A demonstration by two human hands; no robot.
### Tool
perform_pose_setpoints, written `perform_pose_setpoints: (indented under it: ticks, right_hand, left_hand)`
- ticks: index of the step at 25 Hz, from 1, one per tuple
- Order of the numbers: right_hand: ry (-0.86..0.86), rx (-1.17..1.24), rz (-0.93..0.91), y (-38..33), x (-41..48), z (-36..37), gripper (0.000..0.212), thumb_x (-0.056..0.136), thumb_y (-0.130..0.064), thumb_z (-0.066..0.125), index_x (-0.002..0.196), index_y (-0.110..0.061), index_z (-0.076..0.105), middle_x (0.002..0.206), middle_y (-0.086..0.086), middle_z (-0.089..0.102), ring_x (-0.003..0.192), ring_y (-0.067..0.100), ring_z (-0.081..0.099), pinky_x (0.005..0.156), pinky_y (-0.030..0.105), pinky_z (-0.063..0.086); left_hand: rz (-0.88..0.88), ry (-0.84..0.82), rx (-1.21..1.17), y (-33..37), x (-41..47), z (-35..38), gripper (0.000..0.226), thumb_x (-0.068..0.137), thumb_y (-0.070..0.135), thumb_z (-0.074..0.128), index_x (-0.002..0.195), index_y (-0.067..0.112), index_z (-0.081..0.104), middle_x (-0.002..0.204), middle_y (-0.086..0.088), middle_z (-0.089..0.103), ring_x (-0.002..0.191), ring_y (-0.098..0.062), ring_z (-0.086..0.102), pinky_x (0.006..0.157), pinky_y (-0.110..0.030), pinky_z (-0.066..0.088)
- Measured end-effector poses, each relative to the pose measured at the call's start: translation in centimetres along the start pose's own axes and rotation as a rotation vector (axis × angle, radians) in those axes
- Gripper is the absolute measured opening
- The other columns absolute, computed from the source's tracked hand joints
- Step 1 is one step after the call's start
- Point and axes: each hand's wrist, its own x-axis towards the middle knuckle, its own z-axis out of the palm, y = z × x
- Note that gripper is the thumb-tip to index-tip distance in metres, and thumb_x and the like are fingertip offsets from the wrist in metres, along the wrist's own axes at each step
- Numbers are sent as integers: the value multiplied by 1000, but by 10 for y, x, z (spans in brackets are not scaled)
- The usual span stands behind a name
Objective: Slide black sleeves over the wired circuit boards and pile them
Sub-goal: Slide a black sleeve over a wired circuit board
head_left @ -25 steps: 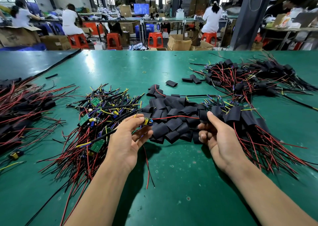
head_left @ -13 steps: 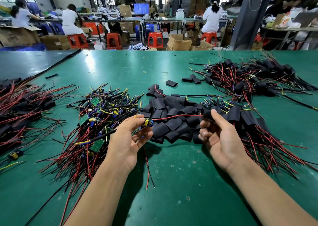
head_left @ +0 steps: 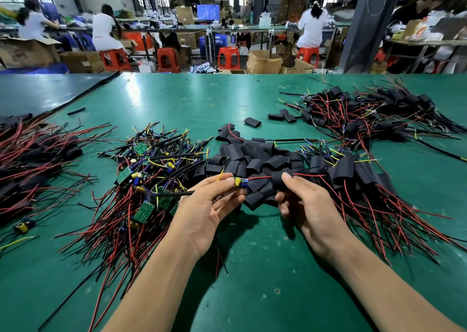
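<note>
My left hand point(head_left: 207, 210) pinches a small wired circuit board point(head_left: 240, 181) with yellow and blue parts, just above the table. Its red wire point(head_left: 260, 177) runs right into a black sleeve point(head_left: 278, 180) that my right hand point(head_left: 303, 202) grips between thumb and fingers. Behind both hands lies a heap of loose black sleeves point(head_left: 255, 159). A tangle of bare wired boards point(head_left: 146, 180) lies to the left of my left hand. Sleeved boards are piled to the right point(head_left: 353, 172).
A second pile of sleeved boards point(head_left: 366, 114) lies at the far right, another point(head_left: 30, 159) at the far left. A few stray sleeves point(head_left: 252, 122) lie mid-table. The green table point(head_left: 252, 293) shows bare mat in front. People work at benches behind.
My right hand moved left from the sleeved pile and took hold of a black sleeve, now threaded on the red wire. My left hand has stayed put with the board.
</note>
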Motion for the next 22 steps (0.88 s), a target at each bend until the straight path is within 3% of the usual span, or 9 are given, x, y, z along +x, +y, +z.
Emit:
perform_pose_setpoints:
  ticks: [5, 9, 11, 14, 18, 22]
  right_hand:
    - [-106, -66, 22, 5, -7, 8, 27, 91, -26, 64, 68, -17, 75, 63, 7, 61, 45, 14, 46, 43, 18, 37]
    - [-121, -33, 44, 3, -9, 10, 20, 79, -33, 69, 69, -17, 76, 64, 8, 62, 45, 15, 47, 43, 20, 37]
    - [-106, 27, 41, 4, -8, 9, 17, 81, -26, 68, 85, -11, 76, 62, 10, 60, 45, 15, 47, 42, 20, 39]
    - [-88, 142, 68, 3, -5, 9, 24, 85, -18, 66, 105, -5, 69, 60, 6, 59, 47, 11, 51, 40, 19, 39]
    - [-142, 227, 75, 0, -6, 8, 40, 72, -30, 73, 104, -9, 62, 64, 6, 61, 44, 12, 47, 44, 18, 40]
    - [-200, 267, 64, 0, -7, 7, 46, 69, -28, 78, 106, -4, 65, 76, 8, 68, 50, 11, 51, 51, 18, 48]
  left_hand:
    - [-48, -54, 10, -10, -3, 6, 25, 78, -13, 66, 101, -6, 67, 87, -22, 73, 70, -27, 74, 60, -25, 59]
    - [-36, -95, 67, -11, -4, 7, 32, 63, 2, 75, 95, 2, 70, 89, -20, 75, 69, -25, 74, 60, -29, 60]
    - [-40, -124, 98, -11, -5, 7, 35, 63, 8, 78, 97, 5, 70, 92, -19, 75, 70, -25, 74, 61, -29, 60]
    - [-39, -151, 124, -10, -6, 7, 35, 64, 10, 78, 98, 8, 70, 93, -14, 76, 71, -23, 74, 62, -29, 61]
    - [-45, -150, 127, -11, -7, 8, 34, 66, 11, 76, 98, 7, 68, 89, -13, 76, 69, -21, 73, 62, -28, 61]
    - [-53, -144, 88, -10, -7, 7, 33, 64, 14, 77, 96, 6, 69, 89, -16, 75, 68, -21, 73, 63, -30, 62]
